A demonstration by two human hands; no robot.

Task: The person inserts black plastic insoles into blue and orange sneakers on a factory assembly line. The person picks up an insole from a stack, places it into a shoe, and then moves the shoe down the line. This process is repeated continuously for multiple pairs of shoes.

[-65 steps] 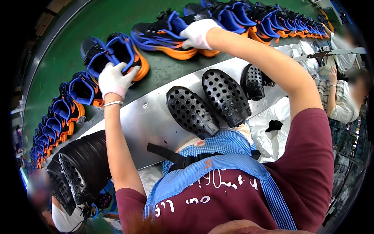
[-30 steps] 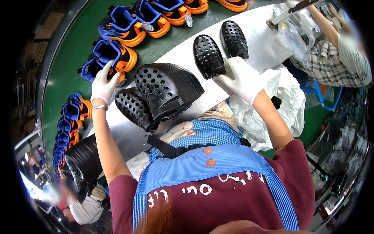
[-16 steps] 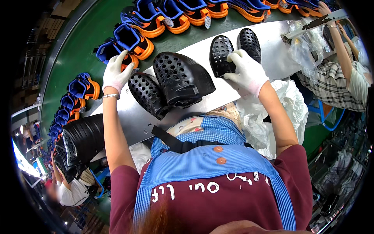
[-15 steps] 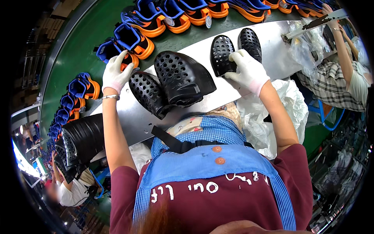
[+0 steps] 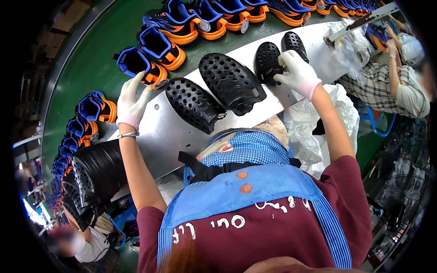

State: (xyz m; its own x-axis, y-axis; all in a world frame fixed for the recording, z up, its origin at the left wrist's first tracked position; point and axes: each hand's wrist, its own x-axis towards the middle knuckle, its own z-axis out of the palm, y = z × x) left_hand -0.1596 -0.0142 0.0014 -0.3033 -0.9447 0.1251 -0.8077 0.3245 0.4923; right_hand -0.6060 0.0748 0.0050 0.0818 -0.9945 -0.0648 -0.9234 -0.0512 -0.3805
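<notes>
My left hand (image 5: 133,101), in a white glove, is open with thumb and fingers apart. It holds nothing and hovers near the heel of a black, blue and orange sneaker (image 5: 148,68). My gloved right hand (image 5: 297,75) closes its fingers on the near end of a black perforated shoe insert (image 5: 267,61). Beside that insert lies a second one (image 5: 294,44), touched by no hand. Between my hands, two larger black perforated inserts (image 5: 193,102) (image 5: 231,79) rest on the metal plate (image 5: 166,132). Their open ends point toward me.
Several sneakers stand in a curved row on the green conveyor belt (image 5: 102,54). A stack of black inserts (image 5: 98,170) sits at the plate's left end. White plastic bags (image 5: 341,113) hang by my right side. A co-worker (image 5: 387,86) sits right, beyond a metal bar (image 5: 364,20).
The two middle inserts have shifted right and lie apart with a different tilt. My left hand has moved slightly toward me, and my right hand slightly right with its insert.
</notes>
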